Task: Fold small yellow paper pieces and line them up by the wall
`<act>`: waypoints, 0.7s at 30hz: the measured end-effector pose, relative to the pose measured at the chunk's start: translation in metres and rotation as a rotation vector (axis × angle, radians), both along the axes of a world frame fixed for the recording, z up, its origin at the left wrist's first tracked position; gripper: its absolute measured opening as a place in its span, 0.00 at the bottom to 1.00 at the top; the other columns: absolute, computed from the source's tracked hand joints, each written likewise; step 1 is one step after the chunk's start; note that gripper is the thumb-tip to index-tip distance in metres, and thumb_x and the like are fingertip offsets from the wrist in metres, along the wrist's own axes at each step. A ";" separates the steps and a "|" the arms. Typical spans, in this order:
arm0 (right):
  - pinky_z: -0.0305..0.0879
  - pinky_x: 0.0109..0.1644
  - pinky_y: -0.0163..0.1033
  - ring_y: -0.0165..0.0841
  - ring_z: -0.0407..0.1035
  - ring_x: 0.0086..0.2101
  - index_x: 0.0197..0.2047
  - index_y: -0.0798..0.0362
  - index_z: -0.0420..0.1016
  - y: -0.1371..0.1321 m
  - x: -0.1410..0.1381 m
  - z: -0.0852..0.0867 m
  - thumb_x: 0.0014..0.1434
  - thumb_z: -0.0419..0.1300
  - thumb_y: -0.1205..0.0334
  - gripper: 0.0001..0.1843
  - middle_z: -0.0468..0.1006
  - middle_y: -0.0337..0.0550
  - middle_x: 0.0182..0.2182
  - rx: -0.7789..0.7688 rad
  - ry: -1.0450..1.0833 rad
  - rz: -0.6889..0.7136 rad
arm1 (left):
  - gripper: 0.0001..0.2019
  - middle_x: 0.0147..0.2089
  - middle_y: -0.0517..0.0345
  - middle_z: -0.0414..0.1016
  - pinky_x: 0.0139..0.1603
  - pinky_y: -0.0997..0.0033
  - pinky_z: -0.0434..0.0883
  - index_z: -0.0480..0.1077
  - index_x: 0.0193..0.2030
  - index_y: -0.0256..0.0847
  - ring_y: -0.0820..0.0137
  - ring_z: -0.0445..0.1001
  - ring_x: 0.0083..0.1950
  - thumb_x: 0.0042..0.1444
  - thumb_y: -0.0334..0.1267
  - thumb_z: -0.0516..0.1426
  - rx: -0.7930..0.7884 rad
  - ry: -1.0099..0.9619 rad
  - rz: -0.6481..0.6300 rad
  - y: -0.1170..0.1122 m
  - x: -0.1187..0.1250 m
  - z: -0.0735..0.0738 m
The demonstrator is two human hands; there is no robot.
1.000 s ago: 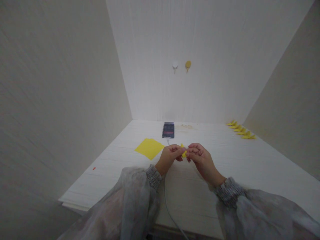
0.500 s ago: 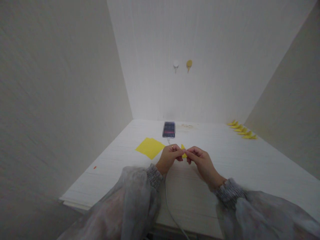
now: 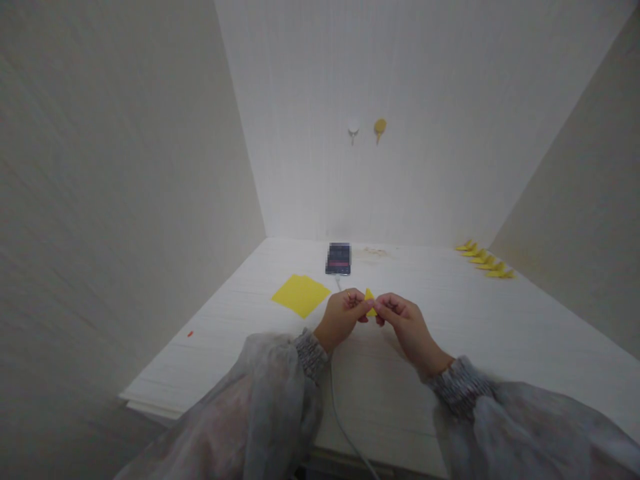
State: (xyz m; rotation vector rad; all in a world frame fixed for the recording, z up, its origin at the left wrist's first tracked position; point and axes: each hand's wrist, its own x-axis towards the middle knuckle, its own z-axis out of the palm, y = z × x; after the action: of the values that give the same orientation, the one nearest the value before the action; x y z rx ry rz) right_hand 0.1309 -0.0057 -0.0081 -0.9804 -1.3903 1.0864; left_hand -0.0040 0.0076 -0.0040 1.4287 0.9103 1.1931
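A small piece of folded yellow paper (image 3: 369, 294) is pinched between my two hands, above the white table. My left hand (image 3: 345, 312) grips its left side with thumb and fingers closed. From the other side, the thumb and fingertips of my right hand (image 3: 404, 323) close on its right edge. My fingers cover much of the paper, so its full folded shape is hidden. Left of my left hand lies a stack of flat yellow paper sheets (image 3: 301, 296).
Several folded yellow paper pieces (image 3: 485, 260) stand in a row at the back right. A phone (image 3: 339, 259) lies at the back, its white cable (image 3: 336, 397) running under my left wrist to the front edge. Two hooks (image 3: 380, 127) hang on the back wall. A red scrap (image 3: 190, 334) lies at left.
Both hands keep their hold on the folded paper. My thumbs have shifted slightly, and the paper sits a touch farther right in view.
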 end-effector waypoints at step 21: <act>0.62 0.28 0.35 0.28 0.65 0.22 0.29 0.54 0.73 0.004 0.000 0.002 0.46 0.60 0.60 0.07 0.73 0.37 0.19 0.026 0.111 -0.106 | 0.11 0.25 0.59 0.72 0.30 0.75 0.66 0.69 0.29 0.34 0.75 0.69 0.26 0.37 0.35 0.61 0.004 -0.249 -0.098 0.002 0.002 0.001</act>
State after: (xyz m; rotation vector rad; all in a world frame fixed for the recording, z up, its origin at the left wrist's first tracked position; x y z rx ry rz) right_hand 0.1307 -0.0012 -0.0064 -0.9498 -1.2461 1.0260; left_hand -0.0022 0.0095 -0.0034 1.2791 0.6591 1.2663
